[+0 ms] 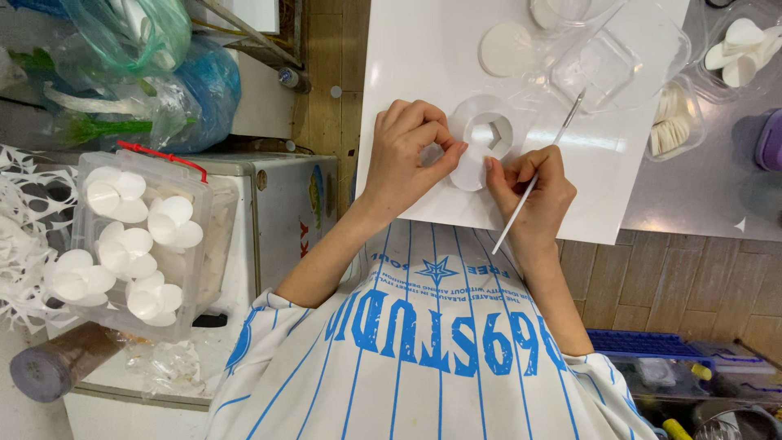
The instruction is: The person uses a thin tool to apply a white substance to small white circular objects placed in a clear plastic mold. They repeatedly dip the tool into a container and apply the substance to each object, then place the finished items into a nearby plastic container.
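craft workshop, white board point(407, 65), boxes of paper discs point(134, 236)

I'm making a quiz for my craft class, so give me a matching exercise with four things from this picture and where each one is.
Things:
1. thin white paintbrush
2. white paper ring with a hexagonal hole
3. clear plastic box of white petal shapes
4. flat round white disc

Places:
A. far part of the white board
B. in the right hand
C. pinched by the left hand
D. on the side cabinet, left of the person

Pairs: 1-B, 2-C, 3-D, 4-A
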